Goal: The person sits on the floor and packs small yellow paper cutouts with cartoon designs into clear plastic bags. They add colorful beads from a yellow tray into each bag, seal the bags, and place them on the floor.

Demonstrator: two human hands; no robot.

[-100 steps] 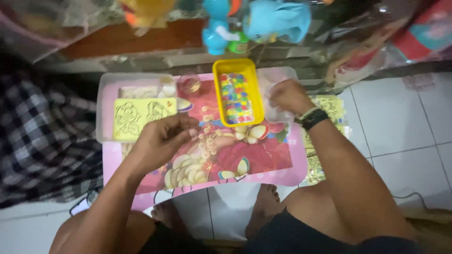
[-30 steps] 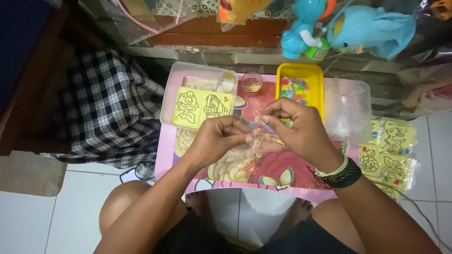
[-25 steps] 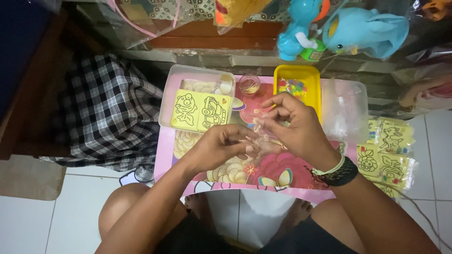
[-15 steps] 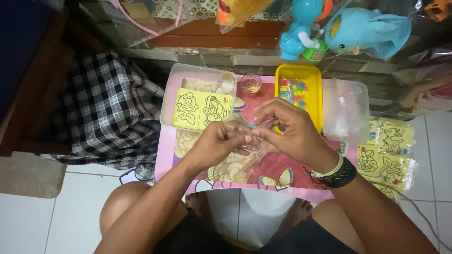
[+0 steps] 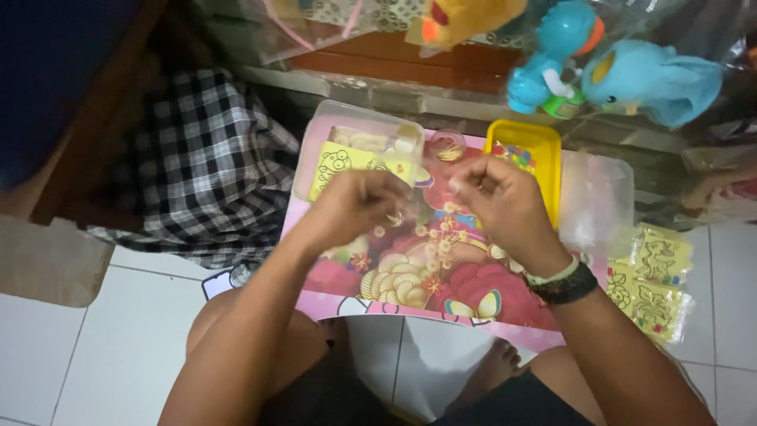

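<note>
Pink picture board (image 5: 441, 276) lies flat, long axis left-right, under both hands.

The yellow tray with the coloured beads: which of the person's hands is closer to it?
The right hand. It hovers just left of the yellow tray, close to its edge. The left hand is farther left, over the pink board, nearer the clear box of yellow cards.

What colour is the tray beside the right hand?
Yellow tray, holding multicoloured bits; head view.

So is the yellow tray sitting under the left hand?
No, the yellow tray lies beyond the right hand, apart from the left hand.
</note>
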